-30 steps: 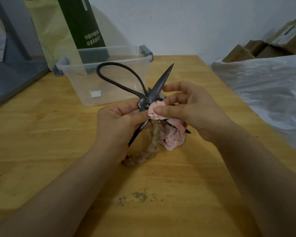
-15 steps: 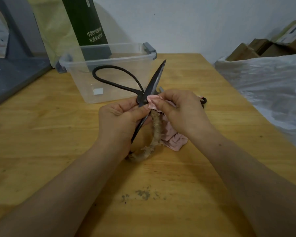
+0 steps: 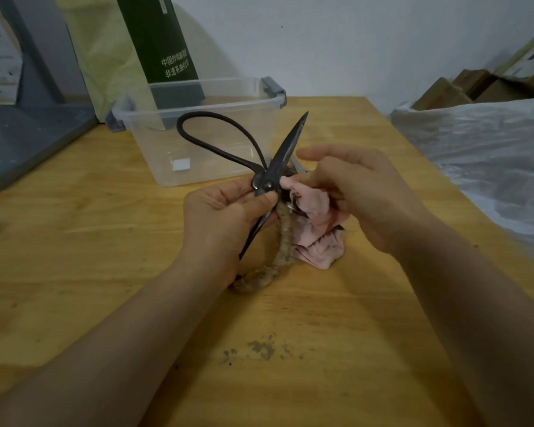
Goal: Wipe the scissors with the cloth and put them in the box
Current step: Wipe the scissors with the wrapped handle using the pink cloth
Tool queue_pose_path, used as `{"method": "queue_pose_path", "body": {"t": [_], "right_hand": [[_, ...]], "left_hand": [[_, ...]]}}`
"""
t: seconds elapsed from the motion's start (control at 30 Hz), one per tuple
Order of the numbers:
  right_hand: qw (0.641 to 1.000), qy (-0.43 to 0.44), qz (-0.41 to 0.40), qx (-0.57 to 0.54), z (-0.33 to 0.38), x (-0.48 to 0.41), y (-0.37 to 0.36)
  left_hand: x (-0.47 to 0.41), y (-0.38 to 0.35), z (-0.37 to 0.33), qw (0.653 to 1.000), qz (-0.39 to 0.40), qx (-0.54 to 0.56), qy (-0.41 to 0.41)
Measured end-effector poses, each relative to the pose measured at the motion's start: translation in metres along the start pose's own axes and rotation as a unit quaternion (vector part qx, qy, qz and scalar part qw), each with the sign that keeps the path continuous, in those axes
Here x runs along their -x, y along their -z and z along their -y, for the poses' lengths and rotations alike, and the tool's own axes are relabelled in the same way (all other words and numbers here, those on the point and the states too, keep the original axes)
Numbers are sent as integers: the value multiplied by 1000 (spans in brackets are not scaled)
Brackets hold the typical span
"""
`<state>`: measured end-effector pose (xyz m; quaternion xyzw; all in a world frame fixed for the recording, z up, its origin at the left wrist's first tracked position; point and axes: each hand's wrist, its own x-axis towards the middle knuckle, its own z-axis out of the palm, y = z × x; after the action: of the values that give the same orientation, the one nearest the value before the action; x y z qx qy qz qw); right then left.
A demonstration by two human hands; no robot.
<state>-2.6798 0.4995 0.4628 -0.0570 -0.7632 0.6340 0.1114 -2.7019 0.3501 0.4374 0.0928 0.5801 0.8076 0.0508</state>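
**Open scissors in the left hand, box straight beyond them**

The black iron scissors (image 3: 267, 184) are held above the middle of the wooden tabletop (image 3: 105, 241), blades spread wide. One blade rises away from the person, its tip aimed just past the right end of the clear plastic box (image 3: 154, 143). The other blade runs down to the right, mostly under the pink cloth (image 3: 316, 211). The bare loop handle leans toward the box, and the twine-wrapped handle (image 3: 282, 241) hangs toward the near edge.

The left hand (image 3: 225, 214) pinches the scissors at the pivot. The right hand (image 3: 364, 195) pinches a fold of the cloth against the lower blade beside the pivot, index finger stretched out above — wiping looks under way, not finished.

The box stands open-topped toward the far left corner, just beyond the left hand, so that hand is the nearer one for the drop. The scissors would likely need closing first — or laying along the box's long side.
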Motion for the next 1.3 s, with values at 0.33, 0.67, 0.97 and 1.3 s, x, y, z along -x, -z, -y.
{"method": "queue_pose_path", "body": {"t": [0.33, 0.67, 0.97, 1.3], "right_hand": [[996, 19, 87, 8, -13, -2, 1], [892, 162, -49, 419, -16, 1, -33], [978, 115, 104, 142, -16, 0, -11], [970, 100, 4, 222, -15, -10, -15]], "left_hand": [[-1, 2, 4, 1000, 11, 1, -5], [-1, -1, 6, 1000, 2, -12, -22], [-3, 3, 4, 1000, -8, 15, -1], [0, -2, 4, 1000, -7, -1, 1]]}}
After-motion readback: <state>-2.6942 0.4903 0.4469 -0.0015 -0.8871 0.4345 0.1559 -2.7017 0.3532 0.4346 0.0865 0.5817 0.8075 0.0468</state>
